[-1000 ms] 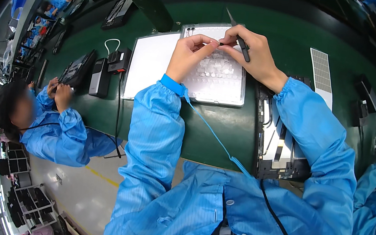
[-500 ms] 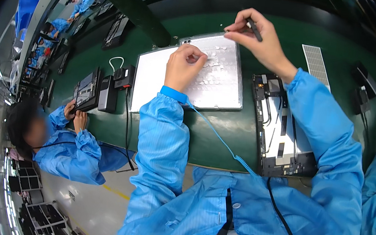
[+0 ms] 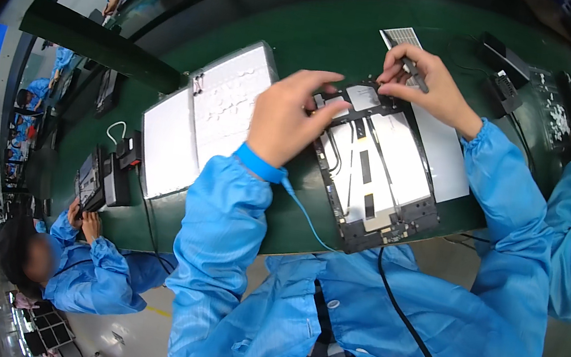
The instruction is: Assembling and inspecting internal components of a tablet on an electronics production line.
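Observation:
An opened tablet-like electronic device (image 3: 406, 152), with a silver plate, black frame and thin cables, lies at the bench edge in front of me. Over its far left corner is my left hand (image 3: 290, 117), thumb and fingers apart; whether they touch the frame I cannot tell. A blue wrist strap with a cord circles that wrist. At the device's far right corner, my right hand (image 3: 433, 90) grips a dark pen-like tool (image 3: 415, 74) lying across its fingers. The thumb and fingertips are close together there; anything tiny between them is not discernible.
Left of the device lies an open folder (image 3: 171, 137) of white pages with small pieces on one side. A white sheet (image 3: 451, 169) and a gridded label sheet (image 3: 396, 37) lie right and beyond. Co-workers' hands (image 3: 86, 223) are at both sides. A green post (image 3: 100, 43) crosses far left.
Both hands have left the folder and come over the device's far end. The view has turned toward the right. The dark tool is still in my right hand; my left fingers have spread.

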A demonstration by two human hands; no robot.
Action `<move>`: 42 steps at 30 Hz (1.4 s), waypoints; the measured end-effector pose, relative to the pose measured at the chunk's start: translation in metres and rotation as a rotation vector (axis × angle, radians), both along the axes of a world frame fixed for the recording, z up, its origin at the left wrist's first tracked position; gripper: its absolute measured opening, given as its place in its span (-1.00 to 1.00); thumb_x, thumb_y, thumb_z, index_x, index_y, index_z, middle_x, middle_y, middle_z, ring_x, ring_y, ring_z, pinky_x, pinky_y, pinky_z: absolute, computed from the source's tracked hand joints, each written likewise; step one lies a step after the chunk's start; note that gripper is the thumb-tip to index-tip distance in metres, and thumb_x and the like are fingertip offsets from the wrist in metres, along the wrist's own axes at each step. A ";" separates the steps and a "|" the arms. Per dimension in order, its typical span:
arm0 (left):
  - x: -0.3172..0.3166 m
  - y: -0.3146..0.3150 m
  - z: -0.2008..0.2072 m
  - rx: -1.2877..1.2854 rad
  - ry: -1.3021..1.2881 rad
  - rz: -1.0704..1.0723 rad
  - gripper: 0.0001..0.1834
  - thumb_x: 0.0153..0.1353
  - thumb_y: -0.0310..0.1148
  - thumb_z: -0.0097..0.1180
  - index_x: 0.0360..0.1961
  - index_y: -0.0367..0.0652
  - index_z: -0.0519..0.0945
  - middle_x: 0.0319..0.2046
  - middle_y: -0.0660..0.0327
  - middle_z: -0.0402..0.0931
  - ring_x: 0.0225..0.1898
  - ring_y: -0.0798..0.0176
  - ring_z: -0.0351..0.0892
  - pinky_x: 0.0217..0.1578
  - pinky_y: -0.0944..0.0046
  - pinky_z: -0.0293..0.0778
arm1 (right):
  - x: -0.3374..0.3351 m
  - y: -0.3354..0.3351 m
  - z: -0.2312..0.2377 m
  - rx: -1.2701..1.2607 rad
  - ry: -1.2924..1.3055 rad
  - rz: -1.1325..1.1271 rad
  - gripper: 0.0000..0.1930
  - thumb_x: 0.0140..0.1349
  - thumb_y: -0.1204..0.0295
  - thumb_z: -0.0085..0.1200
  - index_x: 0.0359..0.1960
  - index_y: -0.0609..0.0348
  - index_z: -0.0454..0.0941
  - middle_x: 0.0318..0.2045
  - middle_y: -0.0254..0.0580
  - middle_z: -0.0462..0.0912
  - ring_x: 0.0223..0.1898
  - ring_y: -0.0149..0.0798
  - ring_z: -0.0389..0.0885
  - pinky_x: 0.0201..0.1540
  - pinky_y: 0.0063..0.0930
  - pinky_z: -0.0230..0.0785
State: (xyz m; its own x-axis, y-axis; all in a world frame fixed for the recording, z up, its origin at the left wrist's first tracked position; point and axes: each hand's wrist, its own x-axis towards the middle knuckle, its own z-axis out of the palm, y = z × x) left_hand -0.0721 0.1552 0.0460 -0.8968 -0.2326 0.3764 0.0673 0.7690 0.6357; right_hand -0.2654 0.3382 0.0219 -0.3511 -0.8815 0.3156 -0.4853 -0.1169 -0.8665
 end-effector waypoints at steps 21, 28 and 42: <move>-0.040 0.041 -0.030 -0.112 0.078 0.011 -0.89 0.02 -0.41 0.37 -0.51 -0.15 0.65 -0.66 0.25 0.49 -0.65 0.26 0.43 -0.56 0.27 0.34 | -0.004 0.014 -0.037 0.060 0.089 -0.018 -0.55 0.15 0.46 0.27 0.05 0.11 0.38 0.09 -0.16 0.56 0.17 -0.18 0.48 0.25 -0.28 0.31; -0.052 0.050 -0.035 -0.187 0.004 -0.084 -0.86 0.01 -0.38 0.33 -0.58 -0.12 0.60 -0.67 0.25 0.52 -0.62 0.20 0.50 -0.51 0.23 0.39 | -0.018 0.014 -0.046 0.052 -0.063 0.048 -0.63 0.25 0.44 0.20 0.05 0.12 0.37 0.13 -0.17 0.55 0.24 -0.22 0.43 0.26 -0.29 0.30; -0.052 0.049 -0.034 -0.275 0.049 -0.119 -0.83 0.01 -0.40 0.29 -0.61 -0.13 0.54 -0.68 0.22 0.50 -0.60 0.12 0.52 -0.50 0.18 0.41 | -0.014 0.014 -0.045 0.073 -0.014 0.056 -0.56 0.24 0.39 0.21 0.12 0.09 0.34 0.15 -0.19 0.51 0.25 -0.20 0.41 0.32 -0.27 0.24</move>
